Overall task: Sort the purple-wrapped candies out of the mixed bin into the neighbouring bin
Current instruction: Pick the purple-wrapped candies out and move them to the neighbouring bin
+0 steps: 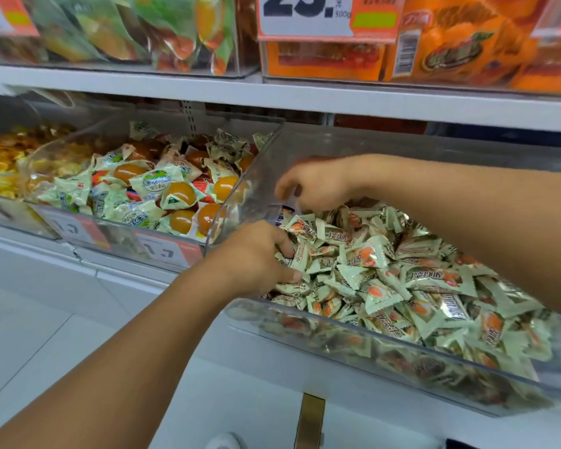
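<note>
- A yellow bin (10, 163) at the far left holds yellow-wrapped sweets behind a clear wall.
- Next to it, the middle bin (117, 226) is a clear tub filled with pale green packets with orange jelly showing through; red-and-white price tags (162, 251) sit on its front wall.
- A clear divider (256, 176) rises between the middle bin and the right bin.
- The left hand (256, 257) reaches from the lower left into the near left corner of the right bin, just beside the divider. Its fingers are curled down into the pile of candies; whether they pinch a piece I cannot tell, since the tips are buried among the wrappers.
- A small bit of purple-blue wrapper (284, 213) shows against the divider, between the two hands, at the left edge of the pile. It is too hidden to say more of it.
- The right hand (314, 186) comes in from the right, above the back left part of the same bin. Its fingers are bent downward and close together, tips at the pile's top near the purple piece; the view does not show if they hold anything.
- The right bin (402, 361) is a clear tub heaped with pale green candies (386, 270) printed with orange and brown.
- Above, a white shelf (305, 95) carries orange packs (450, 43) and a large price sign (305, 14).
</note>
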`<state>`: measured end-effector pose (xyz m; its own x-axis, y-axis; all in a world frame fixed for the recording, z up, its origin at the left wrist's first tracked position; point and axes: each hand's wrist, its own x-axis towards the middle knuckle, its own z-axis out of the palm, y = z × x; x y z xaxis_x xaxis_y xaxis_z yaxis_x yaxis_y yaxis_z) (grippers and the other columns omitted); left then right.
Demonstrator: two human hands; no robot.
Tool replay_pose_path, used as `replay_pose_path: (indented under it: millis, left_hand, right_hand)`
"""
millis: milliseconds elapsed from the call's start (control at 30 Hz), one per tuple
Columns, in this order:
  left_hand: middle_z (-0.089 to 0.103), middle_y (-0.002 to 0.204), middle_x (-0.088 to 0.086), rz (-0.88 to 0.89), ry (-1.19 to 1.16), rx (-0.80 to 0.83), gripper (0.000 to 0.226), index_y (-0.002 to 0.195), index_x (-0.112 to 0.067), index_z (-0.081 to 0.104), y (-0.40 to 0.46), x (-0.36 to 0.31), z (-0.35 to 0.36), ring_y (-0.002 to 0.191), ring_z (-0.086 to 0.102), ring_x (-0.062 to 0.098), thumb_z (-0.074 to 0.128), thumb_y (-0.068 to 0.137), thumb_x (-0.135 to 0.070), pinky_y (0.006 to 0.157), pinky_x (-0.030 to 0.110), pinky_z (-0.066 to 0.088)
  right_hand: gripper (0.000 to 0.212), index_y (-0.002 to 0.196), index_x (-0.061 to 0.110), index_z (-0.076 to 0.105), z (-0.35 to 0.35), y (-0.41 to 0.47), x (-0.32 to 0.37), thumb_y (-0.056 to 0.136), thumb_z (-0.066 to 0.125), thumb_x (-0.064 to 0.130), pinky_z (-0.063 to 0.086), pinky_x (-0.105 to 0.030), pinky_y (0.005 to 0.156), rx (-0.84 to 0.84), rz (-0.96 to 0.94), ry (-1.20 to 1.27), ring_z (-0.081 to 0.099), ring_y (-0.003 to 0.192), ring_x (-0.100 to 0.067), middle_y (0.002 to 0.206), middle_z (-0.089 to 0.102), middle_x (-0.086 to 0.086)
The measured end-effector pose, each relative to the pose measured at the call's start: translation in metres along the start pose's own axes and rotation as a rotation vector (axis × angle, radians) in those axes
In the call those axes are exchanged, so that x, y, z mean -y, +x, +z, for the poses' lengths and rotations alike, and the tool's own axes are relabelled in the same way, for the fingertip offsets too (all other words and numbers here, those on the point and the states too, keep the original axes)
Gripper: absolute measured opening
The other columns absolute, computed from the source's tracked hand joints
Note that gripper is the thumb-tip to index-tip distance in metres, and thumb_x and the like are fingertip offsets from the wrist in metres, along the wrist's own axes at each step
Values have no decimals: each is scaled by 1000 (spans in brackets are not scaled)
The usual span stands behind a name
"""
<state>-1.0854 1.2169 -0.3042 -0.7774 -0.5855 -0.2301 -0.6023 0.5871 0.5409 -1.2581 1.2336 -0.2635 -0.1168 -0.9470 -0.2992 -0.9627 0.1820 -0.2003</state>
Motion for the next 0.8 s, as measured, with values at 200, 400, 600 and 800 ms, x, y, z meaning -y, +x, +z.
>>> replay_pose_path:
  millis: [200,400,600,800]
  left_hand:
    - [58,90,-7,21,-69,-86,26,98,-24,66,6,5,2,77,57,10,84,79,-23,65,24,47]
    - [63,91,-7,56,-70,-123,35,113,-21,62,6,7,-1,73,56,7,80,83,-21,61,21,42]
    - [58,111,5,84,13,-330,14,106,-17,60,3,1,0,83,52,17,64,96,-26,61,21,35]
    - [59,84,4,32,-21,-555,8,98,-18,47,-5,-7,-8,74,54,19,54,100,-21,56,34,35]
  right_hand:
    - [18,105,27,74,14,15,-7,87,74,26,45,-31,98,162,-77,205,61,97,-3,96,71,19]
    - [14,90,27,80,5,-28,-9,77,84,24,43,-17,76,295,-151,109,59,74,12,76,70,25]
    - [16,100,30,80,-19,-52,-12,89,73,22,42,-18,98,403,-73,-4,63,99,11,102,75,21]
    - [20,114,4,67,-3,20,-15,98,61,15,57,-33,80,83,65,159,69,86,-22,100,72,-9]
